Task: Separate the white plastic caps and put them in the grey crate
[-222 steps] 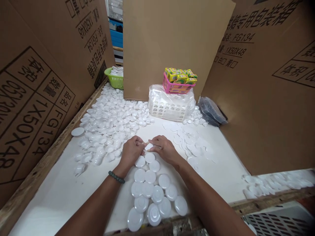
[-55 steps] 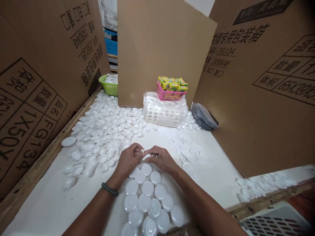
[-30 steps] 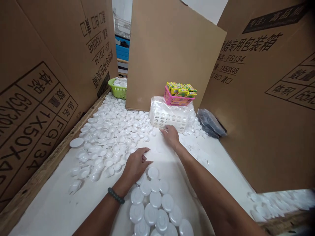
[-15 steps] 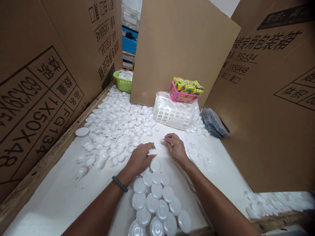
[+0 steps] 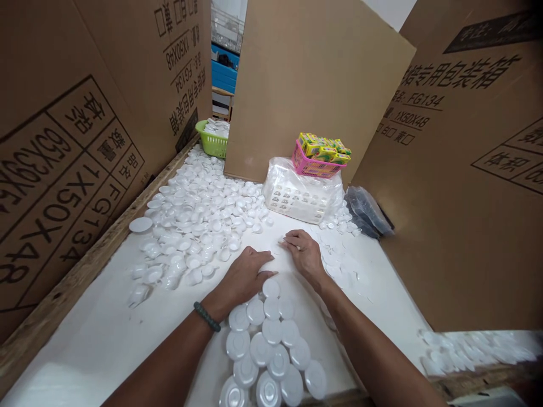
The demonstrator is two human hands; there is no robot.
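My left hand [image 5: 246, 276], with a dark beaded bracelet on its wrist, rests low over the white table. Its thumb and forefinger are apart; any white piece between them blends with the tabletop. Just below its thumb begins a group of small white round saucers [image 5: 271, 331], laid close together and partly overlapping. My right hand [image 5: 303, 255] is a little farther right, thumb and fingertips pinched on a small thin white piece [image 5: 280, 242] whose kind I cannot make out. Thin white pieces [image 5: 335, 257] lie scattered beside that hand.
A heap of small white cups [image 5: 203, 209] spreads along the left. Behind are a green basket [image 5: 214, 146], a plastic-wrapped pack [image 5: 301, 198] and a pink basket [image 5: 316, 167] of yellow boxes. Cardboard walls [image 5: 318, 85] surround the table. More white pieces [image 5: 479, 350] line the right front edge.
My left hand has shifted slightly right, nearer my right hand. My right hand stays almost in place, still pinching the small white piece. The saucers lie as before.
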